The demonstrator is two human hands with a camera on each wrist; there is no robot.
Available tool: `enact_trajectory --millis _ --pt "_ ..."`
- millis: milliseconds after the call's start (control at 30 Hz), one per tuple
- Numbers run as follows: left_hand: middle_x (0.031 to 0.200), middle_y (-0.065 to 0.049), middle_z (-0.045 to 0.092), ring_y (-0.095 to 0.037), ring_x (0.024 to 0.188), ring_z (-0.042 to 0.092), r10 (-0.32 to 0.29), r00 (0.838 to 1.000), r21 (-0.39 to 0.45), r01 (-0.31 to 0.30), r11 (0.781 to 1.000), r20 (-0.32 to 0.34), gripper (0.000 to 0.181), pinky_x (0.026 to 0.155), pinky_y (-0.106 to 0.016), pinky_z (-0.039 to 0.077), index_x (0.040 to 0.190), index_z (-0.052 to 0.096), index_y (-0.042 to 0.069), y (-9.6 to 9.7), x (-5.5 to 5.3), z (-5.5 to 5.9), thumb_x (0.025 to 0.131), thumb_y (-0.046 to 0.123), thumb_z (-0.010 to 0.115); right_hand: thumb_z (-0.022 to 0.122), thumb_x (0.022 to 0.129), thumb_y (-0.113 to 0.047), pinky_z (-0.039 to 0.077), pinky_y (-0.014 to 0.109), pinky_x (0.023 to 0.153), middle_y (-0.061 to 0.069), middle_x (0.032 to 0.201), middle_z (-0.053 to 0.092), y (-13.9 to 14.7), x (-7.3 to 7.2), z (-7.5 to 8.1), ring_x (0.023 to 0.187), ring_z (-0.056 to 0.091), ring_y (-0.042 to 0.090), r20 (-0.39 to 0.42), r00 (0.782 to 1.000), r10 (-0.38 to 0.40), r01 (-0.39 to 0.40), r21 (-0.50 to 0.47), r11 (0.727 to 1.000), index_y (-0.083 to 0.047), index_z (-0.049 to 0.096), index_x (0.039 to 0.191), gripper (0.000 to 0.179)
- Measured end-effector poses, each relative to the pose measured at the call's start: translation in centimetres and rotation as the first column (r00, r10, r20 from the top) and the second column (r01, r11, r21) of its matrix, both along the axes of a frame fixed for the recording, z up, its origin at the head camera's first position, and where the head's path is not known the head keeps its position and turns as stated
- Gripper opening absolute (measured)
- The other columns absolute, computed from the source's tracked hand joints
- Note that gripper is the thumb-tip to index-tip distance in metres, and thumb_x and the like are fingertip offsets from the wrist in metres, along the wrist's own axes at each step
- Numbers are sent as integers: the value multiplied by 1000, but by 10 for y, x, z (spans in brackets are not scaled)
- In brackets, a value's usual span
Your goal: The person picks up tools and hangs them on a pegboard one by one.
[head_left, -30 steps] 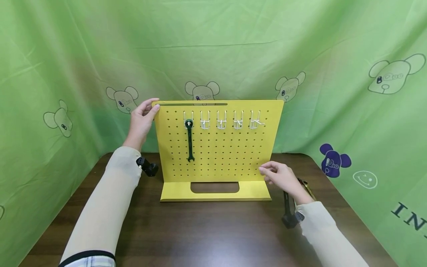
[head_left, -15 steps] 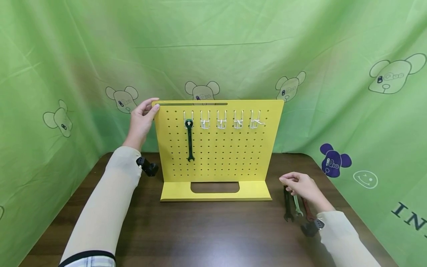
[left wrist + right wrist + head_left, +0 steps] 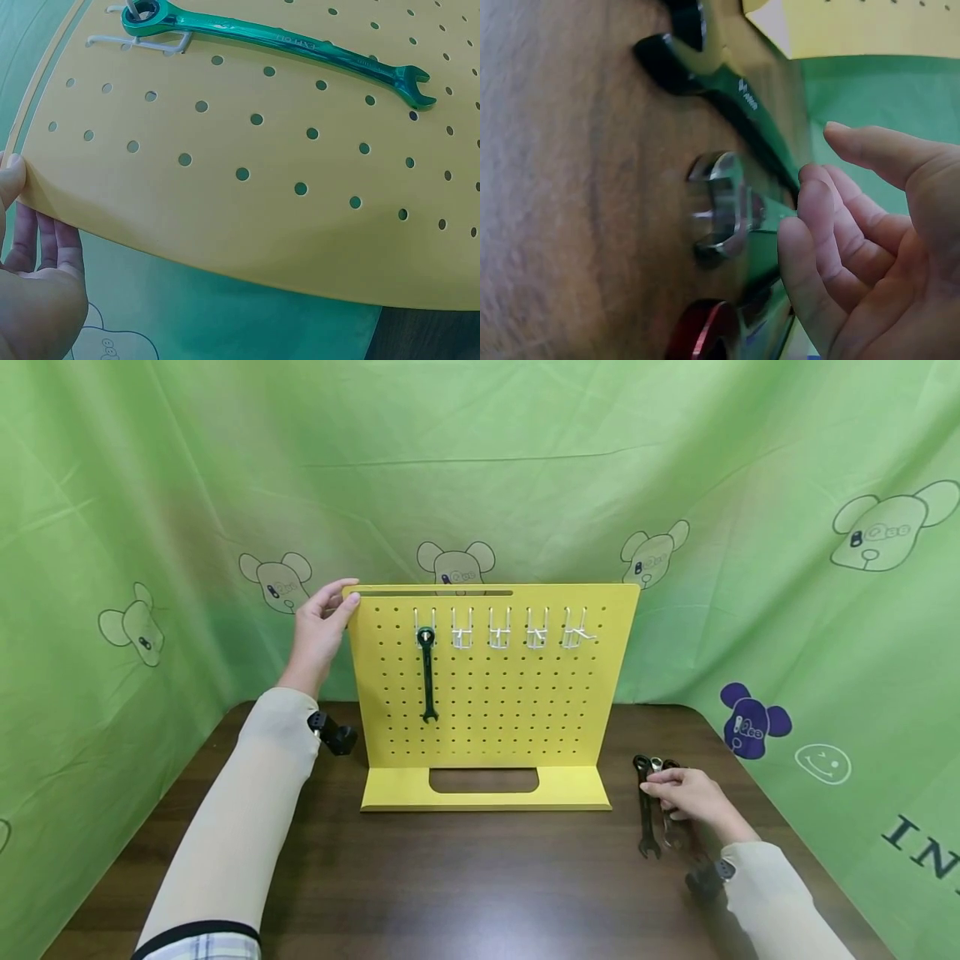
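My left hand [image 3: 315,631] grips the upper left corner of a yellow pegboard [image 3: 390,785], thumb on the front and fingers behind. From the board's leftmost hook hangs a green combination wrench [image 3: 247,36], ring end up. To the right of the board, my right hand [image 3: 693,797] hovers low over several wrenches lying on the table. A black wrench [image 3: 647,822] lies nearest the board, then a silver-ended wrench [image 3: 742,214] and a red wrench [image 3: 701,330], partly covered by the hand. In the right wrist view the thumb stands apart from the loosely bent fingers, nothing between them.
Several more white wire hooks [image 3: 498,635] line the board's upper part, with no tools on them. The board stands on a dark wooden table [image 3: 480,877]. A green printed cloth [image 3: 525,468] encloses the table behind and at both sides.
My right hand has moved from the board's lower right edge, rightward and then slightly toward me, to the wrenches. My left hand keeps its hold on the corner.
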State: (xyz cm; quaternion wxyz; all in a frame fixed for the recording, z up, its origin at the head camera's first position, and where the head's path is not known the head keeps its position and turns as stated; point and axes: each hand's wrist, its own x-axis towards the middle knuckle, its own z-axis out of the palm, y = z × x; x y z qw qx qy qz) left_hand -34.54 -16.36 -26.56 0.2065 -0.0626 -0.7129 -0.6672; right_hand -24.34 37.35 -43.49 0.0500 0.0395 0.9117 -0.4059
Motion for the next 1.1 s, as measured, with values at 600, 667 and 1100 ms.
enact_trajectory --millis 600,667,1100 --pt "108 0 58 -11 92 53 -2 1000 4 2 1000 -3 34 85 -26 49 132 66 18 1 -1 1 99 25 66 77 89 -34 57 30 57 2 72 63 5 -9 -7 67 60 15 94 993 -75 68 68 995 5 71 102 42" --pt "108 0 58 -11 91 53 0 1000 4 0 1000 -7 34 84 -25 49 132 66 17 0 0 1 99 25 66 78 88 -34 56 30 56 2 71 62 4 -10 -6 65 59 15 103 992 -78 71 67 995 2 71 90 37" --pt "110 0 58 -11 95 55 -6 1000 7 6 1000 6 34 89 -28 49 132 66 19 1 0 0 99 26 65 78 86 -34 55 30 53 2 63 62 3 -12 -9 58 60 14 90 992 -85 78 83 994 -7 64 67 36"
